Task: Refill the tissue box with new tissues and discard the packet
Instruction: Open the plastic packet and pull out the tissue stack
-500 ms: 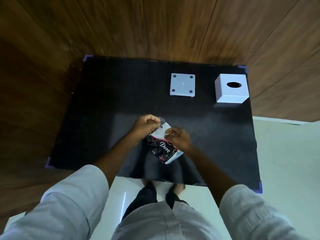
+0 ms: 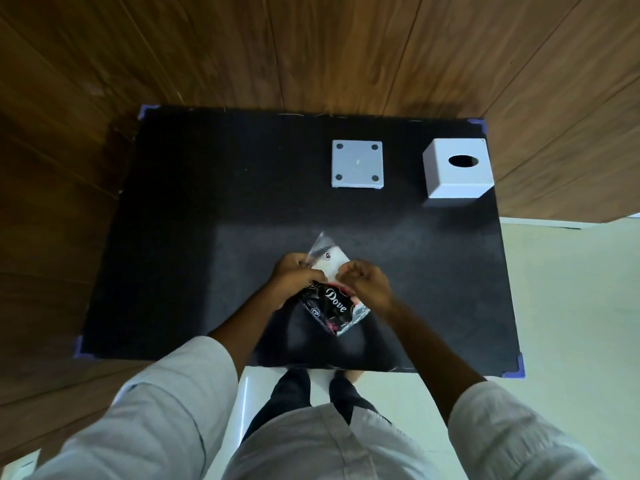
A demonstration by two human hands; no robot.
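Note:
A black tissue packet [image 2: 334, 306] printed "Dove" is held above the front middle of the black table [image 2: 194, 237]. My left hand [image 2: 294, 278] grips its left upper edge and my right hand [image 2: 367, 284] grips its right upper edge. A clear plastic flap [image 2: 320, 249] sticks up from the packet's far end, and white tissues [image 2: 330, 268] show in the opening between my hands. The white cube tissue box [image 2: 457, 174] with an oval hole on top stands at the far right. Its flat white base plate [image 2: 357, 163] lies apart, to the left of it.
The table stands against a wooden wall [image 2: 311, 46]. Purple protectors mark the table's corners [image 2: 516, 368]. Pale floor [image 2: 568, 306] lies to the right, and my legs and feet [image 2: 311, 386] stand at the table's front edge.
The clear flap at the packet's far end now stands up higher and more of the white tissues shows. Both hands stay on the packet in about the same place.

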